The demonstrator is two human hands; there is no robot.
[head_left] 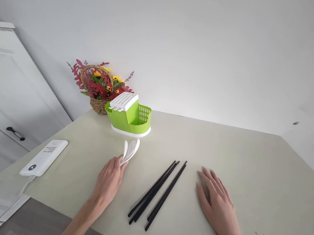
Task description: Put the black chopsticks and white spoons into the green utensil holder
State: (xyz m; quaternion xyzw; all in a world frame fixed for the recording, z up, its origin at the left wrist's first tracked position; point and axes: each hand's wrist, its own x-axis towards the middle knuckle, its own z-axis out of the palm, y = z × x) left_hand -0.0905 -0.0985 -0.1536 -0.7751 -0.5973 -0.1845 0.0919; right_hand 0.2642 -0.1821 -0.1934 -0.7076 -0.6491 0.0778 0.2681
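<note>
Several white spoons (130, 150) are bunched in my left hand (108, 181), which is closed around their handles with the bowls pointing away from me. Just beyond the spoons stands a green and white utensil holder (128, 118), with a slotted white top on its left part and an open basket on its right. Between my hands lie several black chopsticks (159, 194), loosely side by side and slanting away to the right. My right hand (217, 204) rests flat on the table to the right of the chopsticks, fingers stretched out, holding nothing.
A wicker basket of artificial flowers (99, 104) stands behind the holder at the back left. On the table's left edge lies a white power bank (44, 158) with a cable (19, 196) hanging down. A white cabinet (3, 100) is at the left; a wall (204, 53) bounds the back.
</note>
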